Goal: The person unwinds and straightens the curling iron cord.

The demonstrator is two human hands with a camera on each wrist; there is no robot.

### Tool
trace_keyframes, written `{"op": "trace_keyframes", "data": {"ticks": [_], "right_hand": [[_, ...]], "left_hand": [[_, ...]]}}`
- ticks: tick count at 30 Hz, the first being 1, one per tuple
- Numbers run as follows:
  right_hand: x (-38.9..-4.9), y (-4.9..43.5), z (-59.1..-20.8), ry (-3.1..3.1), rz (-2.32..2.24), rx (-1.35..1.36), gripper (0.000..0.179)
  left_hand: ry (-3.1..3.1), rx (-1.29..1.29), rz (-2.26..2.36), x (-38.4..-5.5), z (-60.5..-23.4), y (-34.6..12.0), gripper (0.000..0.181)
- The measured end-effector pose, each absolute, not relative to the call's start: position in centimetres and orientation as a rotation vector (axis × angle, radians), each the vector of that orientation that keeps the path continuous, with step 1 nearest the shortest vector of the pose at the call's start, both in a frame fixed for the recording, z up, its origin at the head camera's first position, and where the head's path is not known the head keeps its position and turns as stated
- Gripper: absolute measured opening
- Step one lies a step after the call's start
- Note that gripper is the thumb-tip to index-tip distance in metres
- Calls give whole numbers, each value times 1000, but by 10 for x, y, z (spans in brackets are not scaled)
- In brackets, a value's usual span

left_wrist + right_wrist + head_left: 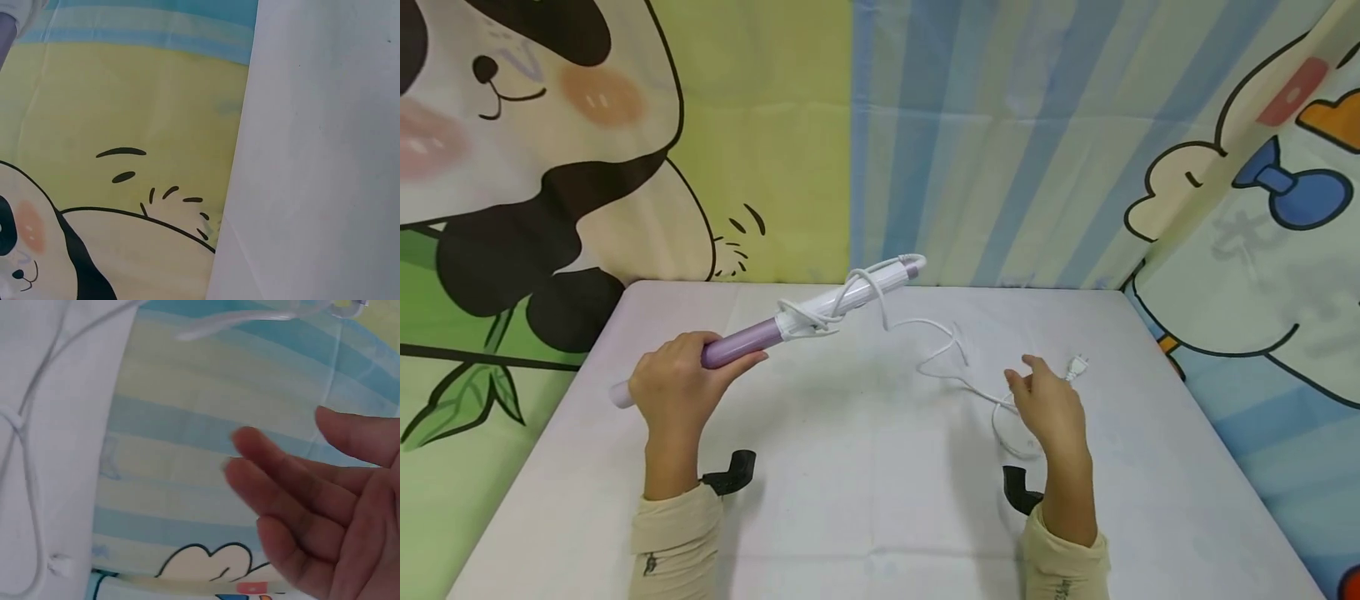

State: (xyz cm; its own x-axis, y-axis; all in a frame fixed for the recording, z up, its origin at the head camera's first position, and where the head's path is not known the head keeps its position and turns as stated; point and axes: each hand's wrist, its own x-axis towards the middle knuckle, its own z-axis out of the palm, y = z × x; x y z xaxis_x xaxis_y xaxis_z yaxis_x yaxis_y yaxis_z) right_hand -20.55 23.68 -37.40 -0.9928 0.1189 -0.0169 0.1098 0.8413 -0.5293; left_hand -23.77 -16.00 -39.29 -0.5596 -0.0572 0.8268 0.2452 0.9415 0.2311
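Left grip [673, 383] curls round a purple-and-white wand [767, 333] above the table [850, 500]; right grip [1051, 408] hangs with fingers loosely bent, thumb apart. Dark marks on both sleeves [677, 542] are too small to read. Slanting, the wand's long axis points its corded end far right; the left wrist view crops it. Beyond, its cord [913, 321] passes partly hidden behind the right grip, near a plug [1077, 367].

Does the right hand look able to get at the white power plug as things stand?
Probably yes: the right hand holds nothing, and the white power plug lies on the tabletop close beside it, with nothing visible blocking the way.
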Motion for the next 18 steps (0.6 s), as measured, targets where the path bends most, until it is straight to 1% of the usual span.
{"op": "trace_keyframes", "data": {"ticks": [2,5,8,10,14,16,18], "right_hand": [[-198,231,-367,-2852,792,-178,47],[-197,217,-368,-2641,829,23,41],[-206,198,-378,-2581,863,291,45],[-212,186,-384,-2604,907,398,50],[-220,174,-395,-2655,1030,417,55],[-222,171,-399,-2652,1070,401,53],[-224,170,-402,-2639,1094,412,48]], "left_hand": [[-2150,-149,-381,-238,-393,-158,89],[-2164,-179,-355,-239,-392,-153,90],[-2168,-222,-336,-240,-392,-148,89],[-2166,-249,-337,-239,-392,-144,88],[-2156,-287,-365,-239,-392,-137,85],[-2139,-299,-384,-239,-392,-135,84],[-2129,-314,-383,-239,-392,-132,84]]}}
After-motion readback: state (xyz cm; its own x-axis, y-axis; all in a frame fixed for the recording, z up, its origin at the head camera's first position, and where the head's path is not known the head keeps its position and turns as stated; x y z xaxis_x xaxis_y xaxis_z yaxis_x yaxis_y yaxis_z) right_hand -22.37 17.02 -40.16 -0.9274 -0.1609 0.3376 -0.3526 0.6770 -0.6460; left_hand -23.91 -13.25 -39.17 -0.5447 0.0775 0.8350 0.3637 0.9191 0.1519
